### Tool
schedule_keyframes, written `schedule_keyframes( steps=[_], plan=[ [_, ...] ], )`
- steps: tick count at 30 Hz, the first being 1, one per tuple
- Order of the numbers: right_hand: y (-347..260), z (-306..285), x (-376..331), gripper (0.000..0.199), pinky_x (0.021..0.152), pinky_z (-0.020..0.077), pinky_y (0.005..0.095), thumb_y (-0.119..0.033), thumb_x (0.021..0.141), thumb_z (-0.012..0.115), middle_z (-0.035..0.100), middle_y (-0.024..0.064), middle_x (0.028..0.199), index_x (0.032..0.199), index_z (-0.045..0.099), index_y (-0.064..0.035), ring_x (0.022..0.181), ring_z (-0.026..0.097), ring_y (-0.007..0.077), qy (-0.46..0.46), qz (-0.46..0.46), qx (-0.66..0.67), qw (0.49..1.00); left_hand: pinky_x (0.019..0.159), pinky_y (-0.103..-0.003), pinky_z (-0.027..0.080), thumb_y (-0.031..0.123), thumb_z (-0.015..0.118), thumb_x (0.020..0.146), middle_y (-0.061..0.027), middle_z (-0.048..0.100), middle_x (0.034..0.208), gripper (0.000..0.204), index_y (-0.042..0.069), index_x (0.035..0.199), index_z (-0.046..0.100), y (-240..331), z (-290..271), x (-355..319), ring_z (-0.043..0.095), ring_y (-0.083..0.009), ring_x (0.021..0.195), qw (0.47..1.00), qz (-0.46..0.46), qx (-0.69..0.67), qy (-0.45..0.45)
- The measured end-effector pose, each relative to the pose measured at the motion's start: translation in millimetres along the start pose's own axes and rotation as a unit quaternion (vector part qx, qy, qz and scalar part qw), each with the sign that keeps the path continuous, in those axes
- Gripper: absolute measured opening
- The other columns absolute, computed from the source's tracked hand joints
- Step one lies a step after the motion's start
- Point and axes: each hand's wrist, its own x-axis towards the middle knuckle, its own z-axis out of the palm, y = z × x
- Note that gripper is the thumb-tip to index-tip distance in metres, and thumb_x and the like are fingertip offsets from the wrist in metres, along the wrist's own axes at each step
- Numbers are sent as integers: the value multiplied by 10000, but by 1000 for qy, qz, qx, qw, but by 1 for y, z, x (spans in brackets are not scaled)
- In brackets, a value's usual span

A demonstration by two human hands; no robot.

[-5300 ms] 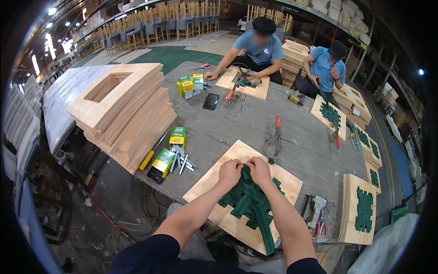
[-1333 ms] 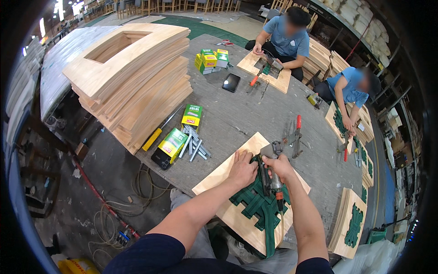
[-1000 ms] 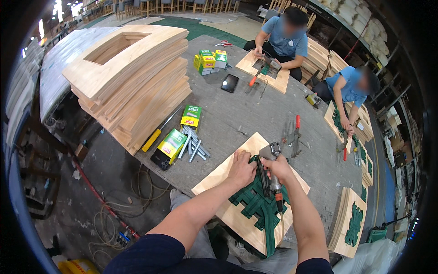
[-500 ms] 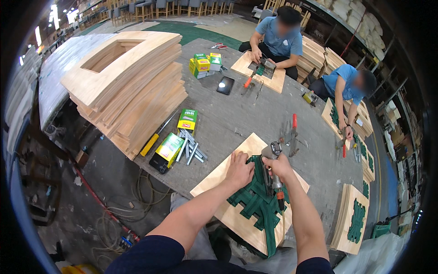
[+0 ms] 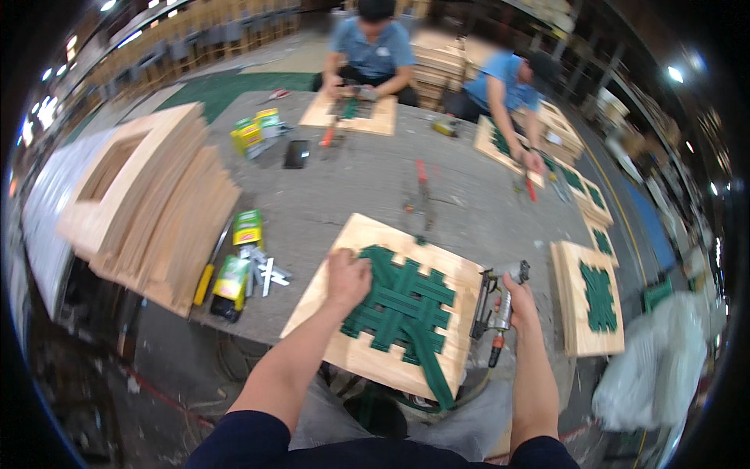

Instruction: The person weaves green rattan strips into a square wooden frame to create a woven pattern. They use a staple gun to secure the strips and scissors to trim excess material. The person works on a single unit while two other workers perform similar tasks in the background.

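A square wooden panel (image 5: pixel 316 301) lies before me at the table's near edge, its middle covered by woven green webbing (image 5: pixel 398 301). One loose webbing tail hangs over the panel's near edge. My left hand (image 5: pixel 349 280) is closed at the panel's upper left, its curled fingers against a green webbing strap; the fingertips are partly hidden. Beyond the panel's right edge, my right hand (image 5: pixel 519 301) grips a pneumatic staple gun (image 5: pixel 500 309) by its metal body. An orange-and-black hose fitting points down from the gun.
Stacked wooden frames (image 5: pixel 168 227) stand left. Staple boxes (image 5: pixel 233 277), loose staple strips (image 5: pixel 268 275) and a yellow-handled screwdriver (image 5: pixel 205 283) lie nearby. A red-handled tool (image 5: pixel 422 184) lies beyond the panel. Finished-looking webbed panels (image 5: pixel 574 313) lean right. Two people in blue work across the table.
The staple gun has moved off the webbing to the right of the panel, in my right hand. My left hand has shifted to the panel's upper left. The head view has turned.
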Motion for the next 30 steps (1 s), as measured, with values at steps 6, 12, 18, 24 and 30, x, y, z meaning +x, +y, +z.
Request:
schedule_keyframes(
  steps=[6,12,18,24,30],
  plan=[
    [10,-65,-20,470,468,511,340,-383,939,763,596,62,909,1204,545,-62,590,615,182,21,-17,50,998,1065,-459,457,134,663,932,-232,580,1305,242,44,1143,741,-1,-10,-2,553,-388,1223,993,-97,-63,11],
    [18,-89,-40,459,478,517,320,-366,932,771,604,59,940,1195,559,-55,618,637,171,9,-50,69,996,1040,-405,478,98,610,983,-220,625,1238,261,-6,1208,690,39,-46,-58,600,-327,1181,983,-115,-140,39],
    [25,-94,-62,401,474,512,311,-335,930,780,602,47,933,1136,575,-58,608,638,159,-7,-63,74,995,700,-273,563,138,551,1070,-63,687,878,232,-40,1165,666,105,-91,-192,666,-126,745,841,-359,-401,-59],
    [25,-83,-89,328,473,509,307,-274,938,777,597,42,866,1083,588,-49,598,641,150,-37,-105,73,991,683,-276,576,164,565,1071,-88,703,901,235,-16,1179,670,127,-88,-252,688,-139,750,770,-397,-423,-265],
    [23,-59,-134,283,467,519,335,-189,943,759,599,51,838,1088,575,-30,597,637,179,-115,-127,115,978,806,-300,576,313,494,1110,-94,706,1007,394,-1,1300,639,149,-85,-226,698,-162,888,750,-361,-436,-341]
  ],
)
